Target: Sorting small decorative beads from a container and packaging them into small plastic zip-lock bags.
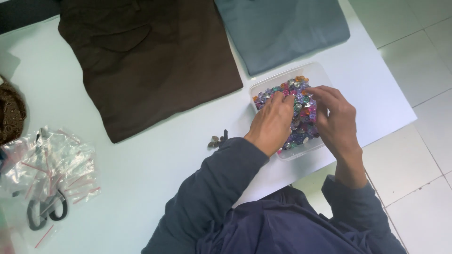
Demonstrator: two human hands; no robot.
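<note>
A clear plastic tray (320,74) stands near the table's right edge, filled with several colourful beads and shiny buttons (295,90). My left hand (271,123) rests palm down on the beads, fingers curled into the pile. My right hand (335,121) lies over the tray's right side, fingertips pinching among the beads near the middle. Whether either hand holds a single bead is hidden by the fingers. A few small metal pieces (215,140) lie on the table just left of my left wrist.
A folded dark brown garment (150,61) and a folded grey-blue one (282,28) lie at the back of the white table (141,174). Small clear bags (52,164) with black-handled scissors (44,210) sit at the left. Tiled floor (414,155) lies beyond the right edge.
</note>
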